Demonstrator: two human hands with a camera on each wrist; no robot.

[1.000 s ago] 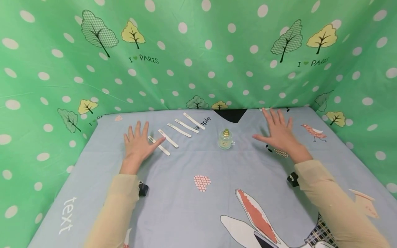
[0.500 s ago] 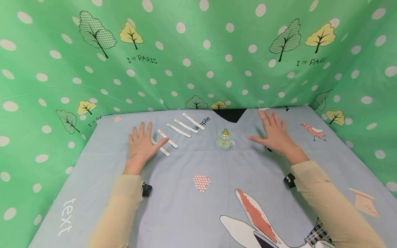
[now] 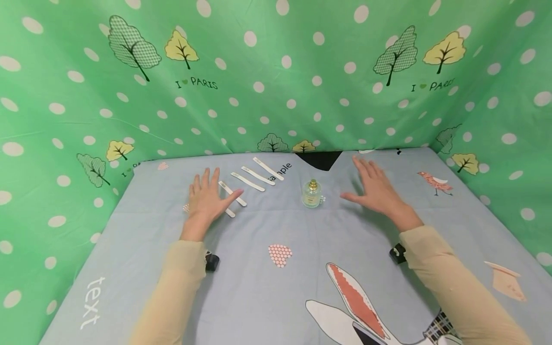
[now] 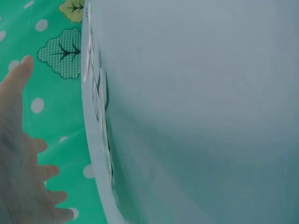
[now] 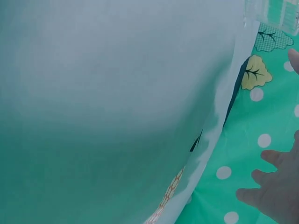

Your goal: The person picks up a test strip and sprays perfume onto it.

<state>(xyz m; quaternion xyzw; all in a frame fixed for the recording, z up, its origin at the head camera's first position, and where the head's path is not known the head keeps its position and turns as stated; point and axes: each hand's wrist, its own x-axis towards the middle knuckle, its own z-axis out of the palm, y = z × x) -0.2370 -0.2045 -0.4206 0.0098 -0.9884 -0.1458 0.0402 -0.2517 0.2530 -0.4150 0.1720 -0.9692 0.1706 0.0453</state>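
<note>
Head view shows a clear bottle (image 3: 312,196) standing upright on the cloth-covered bench (image 3: 241,292), long axis vertical, gold neck upward, between the right hand (image 3: 377,192) and five white strips (image 3: 248,182). Those lie roughly parallel, long axes slanting from far left to near right, four printed ends visibly pointing far left, the nearest strip partly hidden beneath the left hand (image 3: 208,202). Both hands' fingers are spread and extended.

The perfume bottle (image 3: 311,197) looked like clear, glossy glass, its gold collar (image 3: 312,184) shiny metal. The white strips (image 3: 247,182) seemed smooth and matt. The tablecloth (image 3: 250,297) was matt cloth, the green curtain (image 3: 284,105) smooth, faintly creased fabric.
</note>
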